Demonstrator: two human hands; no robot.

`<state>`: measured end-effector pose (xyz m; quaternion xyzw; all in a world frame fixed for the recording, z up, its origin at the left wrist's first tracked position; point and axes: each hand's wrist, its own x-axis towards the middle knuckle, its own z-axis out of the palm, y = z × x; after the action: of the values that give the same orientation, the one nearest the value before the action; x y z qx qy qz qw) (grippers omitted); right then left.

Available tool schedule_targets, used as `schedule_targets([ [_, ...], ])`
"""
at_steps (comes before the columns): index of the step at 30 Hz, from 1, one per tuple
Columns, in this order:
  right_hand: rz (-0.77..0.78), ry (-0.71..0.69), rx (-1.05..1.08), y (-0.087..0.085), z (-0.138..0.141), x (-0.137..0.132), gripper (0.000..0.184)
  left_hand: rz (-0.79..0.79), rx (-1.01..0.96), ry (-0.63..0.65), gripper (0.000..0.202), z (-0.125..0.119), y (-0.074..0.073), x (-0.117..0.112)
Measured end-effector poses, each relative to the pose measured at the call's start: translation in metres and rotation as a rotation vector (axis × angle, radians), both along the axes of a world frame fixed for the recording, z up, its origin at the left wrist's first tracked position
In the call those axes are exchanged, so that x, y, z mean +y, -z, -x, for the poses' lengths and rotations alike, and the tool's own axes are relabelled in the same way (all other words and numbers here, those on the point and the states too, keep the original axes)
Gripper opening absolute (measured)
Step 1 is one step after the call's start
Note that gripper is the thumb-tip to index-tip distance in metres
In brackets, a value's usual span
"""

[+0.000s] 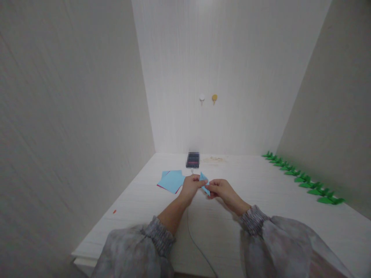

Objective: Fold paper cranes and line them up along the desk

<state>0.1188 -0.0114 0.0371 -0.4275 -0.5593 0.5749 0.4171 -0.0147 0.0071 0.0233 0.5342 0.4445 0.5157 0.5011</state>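
Between my two hands is a small folded piece of light blue paper [203, 178], raised over the white table and tilted, with pointed ends at top and bottom. My left hand [191, 186] pinches it from the left, thumb laid across its front. From the right, my right hand [222, 190] grips its lower edge between thumb and fingers. Parts of the folds are covered by my fingers. Just left of my left hand lie flat sheets of light blue paper [171, 180], with a red edge showing beneath them.
A phone [193, 160], its screen blurred, stands near the back wall with a white cable [193, 235] running forward. Several green folded paper pieces [304, 178] line the right side. A small orange scrap [114, 211] lies at left. Two hooks, white [202, 99] and yellow [214, 98], are on the wall.
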Motion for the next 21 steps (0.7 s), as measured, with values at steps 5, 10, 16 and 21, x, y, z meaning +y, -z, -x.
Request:
schedule_targets([
  [5,0.050,-0.002,0.060,0.0016,-0.0016,0.0013,0.018,0.062,-0.101,-0.025,0.027,-0.0018,-0.0021,-0.0022],
  [10,0.078,-0.017,0.066,0.0023,-0.0029,0.0031,0.017,0.049,-0.132,-0.022,0.028,-0.0007,-0.0005,-0.0023],
  [16,0.093,-0.005,0.035,-0.0006,-0.0026,0.0011,0.018,-0.091,0.043,-0.066,0.028,0.0021,0.0034,0.0003],
  [21,0.092,0.009,0.060,-0.0003,-0.0014,-0.0003,0.021,-0.181,0.145,-0.090,0.026,0.0033,0.0030,-0.0007],
])
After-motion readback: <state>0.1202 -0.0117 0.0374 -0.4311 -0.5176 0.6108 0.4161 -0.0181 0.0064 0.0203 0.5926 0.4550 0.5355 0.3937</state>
